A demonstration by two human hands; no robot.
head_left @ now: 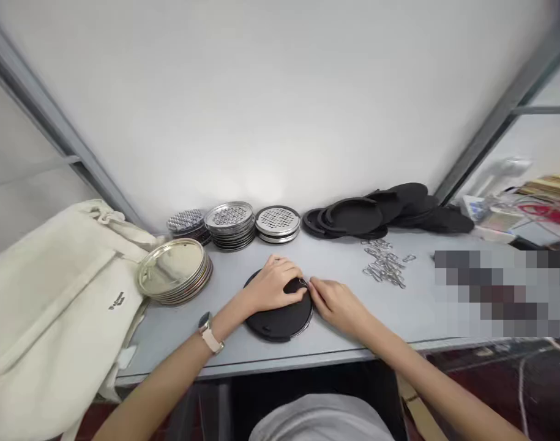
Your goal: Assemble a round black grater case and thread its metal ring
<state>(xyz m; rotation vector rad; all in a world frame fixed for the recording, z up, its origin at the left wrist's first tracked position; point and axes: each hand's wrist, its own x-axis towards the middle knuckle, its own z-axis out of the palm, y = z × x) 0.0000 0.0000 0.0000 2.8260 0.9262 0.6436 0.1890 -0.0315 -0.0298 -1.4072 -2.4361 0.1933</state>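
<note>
A black round disc point(280, 321) with a metal rim showing at its lower right lies flat near the table's front edge. My left hand point(275, 285) rests over its upper part, fingers curled and thumb bent, gripping it. At the disc's right edge, a small metal clip point(303, 282) shows between my two hands. My right hand point(337, 304) is closed in a pinch there, its fingertips at the clip; exactly what lies between them is partly hidden. Several loose small metal clips point(386, 264) are scattered to the right.
Along the wall stand stacks of perforated metal grater discs point(230, 217), point(278, 222), and a heap of black round covers point(357, 215). Gold-coloured lids point(172, 269) are stacked at left, beside a cream bag point(68, 294). Assorted items point(537, 205) lie beyond the right frame post.
</note>
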